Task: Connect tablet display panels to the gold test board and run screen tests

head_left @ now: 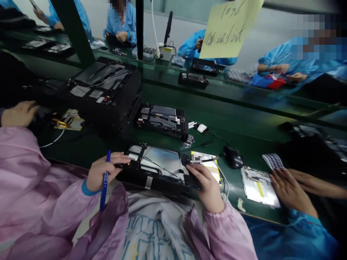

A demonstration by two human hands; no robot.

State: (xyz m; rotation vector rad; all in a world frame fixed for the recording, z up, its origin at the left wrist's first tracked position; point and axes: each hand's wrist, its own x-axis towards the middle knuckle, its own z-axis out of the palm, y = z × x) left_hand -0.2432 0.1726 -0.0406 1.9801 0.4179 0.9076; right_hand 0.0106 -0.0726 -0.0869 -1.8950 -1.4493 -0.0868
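Observation:
In front of me lies an opened tablet-like device (159, 159) with its silver panel, black parts and thin cables exposed, in a black tray (151, 183) at the table's near edge. My left hand (101, 171) is closed around a blue pen (105, 186) held nearly upright, its fingertips touching the device's left end. At the other end, my right hand (208, 186) grips the tray's right side, fingers over a black part by a short cable (203, 160). Its thumb is hidden. Partly behind that hand is a yellow-edged panel (207, 167).
Another opened device (162, 119) lies behind mine, beside a tall stack of black trays (108, 97). A black mouse (233, 157) sits to the right. Co-workers' hands are at the far left (18, 113) and by a silver panel (260, 189) at right. A yellow note (230, 30) hangs above.

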